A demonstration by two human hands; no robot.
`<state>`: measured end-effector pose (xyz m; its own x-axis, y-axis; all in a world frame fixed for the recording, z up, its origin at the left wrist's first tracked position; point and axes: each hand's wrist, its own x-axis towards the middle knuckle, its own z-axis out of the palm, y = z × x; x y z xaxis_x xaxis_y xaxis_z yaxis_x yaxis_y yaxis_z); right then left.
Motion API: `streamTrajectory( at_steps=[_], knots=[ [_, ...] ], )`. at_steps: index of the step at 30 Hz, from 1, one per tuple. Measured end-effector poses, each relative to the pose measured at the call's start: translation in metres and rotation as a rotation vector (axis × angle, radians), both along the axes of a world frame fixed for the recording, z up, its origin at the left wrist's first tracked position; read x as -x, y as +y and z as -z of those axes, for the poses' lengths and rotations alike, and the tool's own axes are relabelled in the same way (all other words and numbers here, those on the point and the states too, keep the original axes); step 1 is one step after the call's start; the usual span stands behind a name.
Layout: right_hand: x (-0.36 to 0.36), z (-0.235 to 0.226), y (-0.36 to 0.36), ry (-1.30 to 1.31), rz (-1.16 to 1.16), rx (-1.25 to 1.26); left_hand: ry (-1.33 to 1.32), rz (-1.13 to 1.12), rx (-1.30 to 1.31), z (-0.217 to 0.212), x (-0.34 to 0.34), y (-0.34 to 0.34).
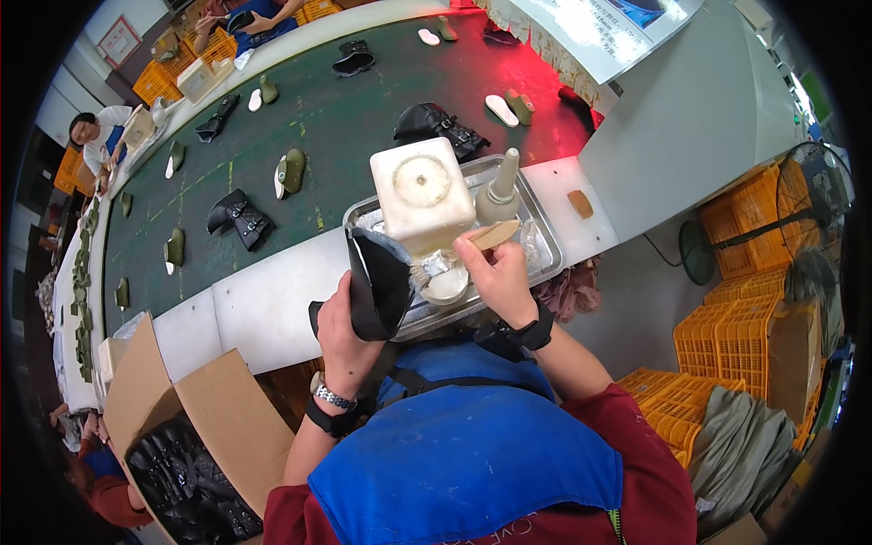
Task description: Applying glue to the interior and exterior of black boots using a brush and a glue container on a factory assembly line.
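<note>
My left hand (341,331) grips a black shoe upper (377,282), held upright just in front of a metal tray (545,245). My right hand (495,268) holds a wooden-handled brush (495,234) with its bristle end down near a small white bowl (447,286) in the tray. A white square container (422,193) and a grey bottle (499,195) stand in the tray, behind my hands.
A dark green conveyor belt (354,127) carries black shoe uppers (241,218) and olive insoles (292,170). A cardboard box (186,445) of black parts sits lower left. Orange crates (727,336) and a fan (808,218) stand to the right. Other people work at the far left.
</note>
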<state>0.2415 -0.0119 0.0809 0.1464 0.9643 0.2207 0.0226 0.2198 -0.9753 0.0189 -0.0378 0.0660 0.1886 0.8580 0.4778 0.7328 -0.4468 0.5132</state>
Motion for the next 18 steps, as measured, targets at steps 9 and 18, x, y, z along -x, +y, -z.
streamTrajectory(
  at_steps=[9, 18],
  knots=[
    [-0.001, 0.000, 0.004, 0.022, 0.014, 0.037, 0.027, 0.005, 0.055, 0.010, 0.008, -0.005],
    [0.006, 0.013, -0.004, -0.011, -0.099, 0.104, 0.035, -0.013, -0.022, 0.006, 0.010, -0.008]
  ],
)
